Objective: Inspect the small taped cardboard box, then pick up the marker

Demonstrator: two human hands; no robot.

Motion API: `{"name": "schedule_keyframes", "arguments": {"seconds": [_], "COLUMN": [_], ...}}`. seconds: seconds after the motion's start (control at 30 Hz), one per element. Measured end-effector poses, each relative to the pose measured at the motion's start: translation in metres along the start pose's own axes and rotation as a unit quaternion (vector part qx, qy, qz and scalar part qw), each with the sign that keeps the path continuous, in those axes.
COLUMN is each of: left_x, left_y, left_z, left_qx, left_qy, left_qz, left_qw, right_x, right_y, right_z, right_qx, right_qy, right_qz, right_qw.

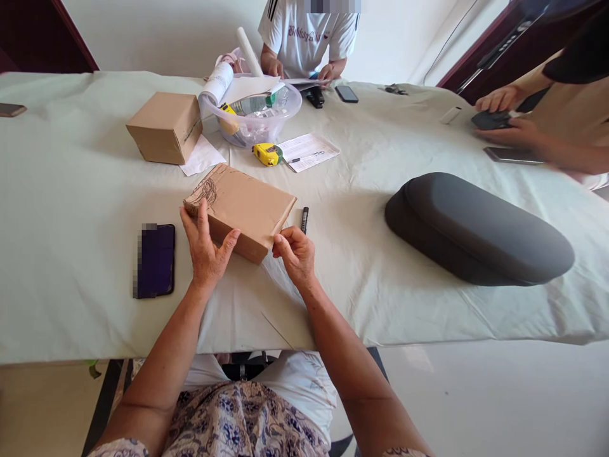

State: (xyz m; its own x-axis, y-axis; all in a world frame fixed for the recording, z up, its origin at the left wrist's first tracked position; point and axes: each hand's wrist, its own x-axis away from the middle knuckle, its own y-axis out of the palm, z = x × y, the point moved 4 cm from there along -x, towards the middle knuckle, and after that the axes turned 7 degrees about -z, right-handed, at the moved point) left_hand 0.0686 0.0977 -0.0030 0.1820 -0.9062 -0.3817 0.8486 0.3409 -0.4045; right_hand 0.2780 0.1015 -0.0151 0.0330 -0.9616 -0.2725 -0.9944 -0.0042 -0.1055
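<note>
A flat cardboard box (242, 211) lies on the cloth-covered table (71, 190); the left hand (205, 249) presses its near end, fingers spread; the right hand (295, 252) pinches its near corner; a black marker (304, 219) lies just beside, a dark phone (155, 260) left, a grey case (480, 228) well right.

near side of the cardboard box (240, 209) is partly covered by the left hand (205, 251) and right hand (295, 254); the box's underside is unseen. right fingers (281, 240) curl under, tips hidden. phone (155, 260) has a blurred strip on its left edge, screen unreadable. print on the paper sheet (309, 151) is too small to read. clear bowl (257, 114) contents overlap, hard to sort. person at right (561, 95) is cut by the frame edge; bench (71, 190) runs out of frame left and right.
</note>
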Motion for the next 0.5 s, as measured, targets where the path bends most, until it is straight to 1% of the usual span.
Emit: {"name": "schedule_keyframes", "arguments": {"seconds": [0.07,0.17,0.23,0.4,0.5], "left_x": [0.003,0.008,0.011,0.014,0.014], "left_y": [0.005,0.014,0.018,0.021,0.022], "left_z": [0.003,0.009,0.013,0.014,0.015], "left_qx": [-0.010,-0.024,-0.035,-0.087,-0.102], "left_qy": [0.015,0.054,0.080,0.113,0.147], "left_qz": [-0.024,-0.071,-0.085,-0.063,-0.055], "left_qw": [1.000,0.996,0.993,0.988,0.982], "right_x": [-0.001,-0.001,0.000,0.000,-0.002], "right_y": [0.003,0.008,0.009,0.006,0.001], "right_z": [0.001,0.003,0.004,0.006,0.005], "right_qx": [0.012,0.031,0.036,0.045,0.028], "right_qy": [0.002,0.002,0.010,0.051,0.082], "right_qz": [-0.017,-0.046,-0.042,-0.017,0.011], "right_qw": [1.000,0.998,0.998,0.998,0.996]}}
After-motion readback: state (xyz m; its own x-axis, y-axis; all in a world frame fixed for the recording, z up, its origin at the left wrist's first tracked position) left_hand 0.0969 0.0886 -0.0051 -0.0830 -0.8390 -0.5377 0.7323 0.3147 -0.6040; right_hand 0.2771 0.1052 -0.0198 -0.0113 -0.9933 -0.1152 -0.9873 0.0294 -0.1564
